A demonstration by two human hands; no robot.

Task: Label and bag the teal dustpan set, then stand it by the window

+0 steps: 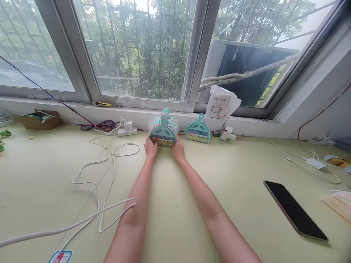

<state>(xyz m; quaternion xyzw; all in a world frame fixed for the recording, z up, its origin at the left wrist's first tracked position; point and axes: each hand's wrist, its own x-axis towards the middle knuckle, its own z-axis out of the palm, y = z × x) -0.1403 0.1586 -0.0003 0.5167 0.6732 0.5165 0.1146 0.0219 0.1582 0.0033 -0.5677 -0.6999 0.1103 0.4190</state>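
A stack of packaged mini dustpan-and-brush sets (163,128), mostly teal with some pink, stands at the back of the table against the window ledge. My left hand (150,147) is closed around its lower left side, and my right hand (178,149) grips the lower right side. Both arms reach straight forward. Just right of the stack, one more teal dustpan set (197,129) leans against the ledge, apart from my hands. Clear plastic wrapping shows around the stack.
White cables (105,182) loop over the left of the table, by a power strip (127,131). An open cardboard box (41,120) sits back left. A phone (296,210) lies at right. A white package (221,103) and a yellow-handled tool (104,104) rest on the ledge.
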